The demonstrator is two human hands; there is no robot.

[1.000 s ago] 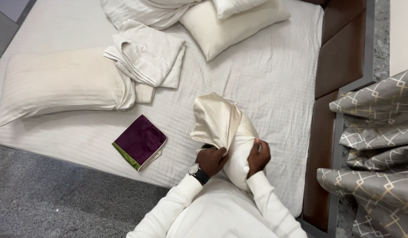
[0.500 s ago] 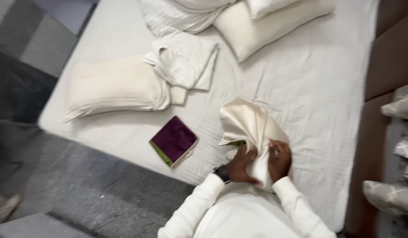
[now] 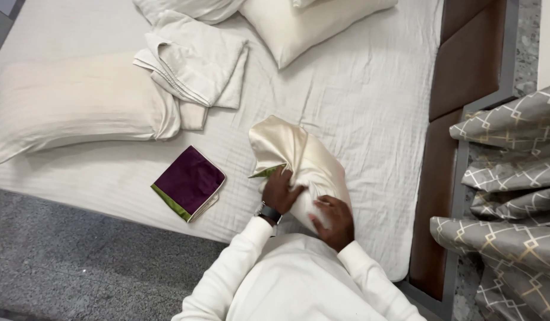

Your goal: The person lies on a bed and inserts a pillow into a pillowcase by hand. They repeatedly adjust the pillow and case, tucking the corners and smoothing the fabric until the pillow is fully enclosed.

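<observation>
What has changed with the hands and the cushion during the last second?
The right hand slid lower on the cream cushion, near its bottom end; the left hand stayed gripping its side. Both hands still hold it. The cushion stands on the bed as before, and the purple cover and pillows lie unmoved.

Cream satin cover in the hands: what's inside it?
A white pillow shows at the cover's open end, under the right hand. The left hand grips the cover's edge, where a green lining peeks out. The rest of the pillow is hidden inside.
</observation>
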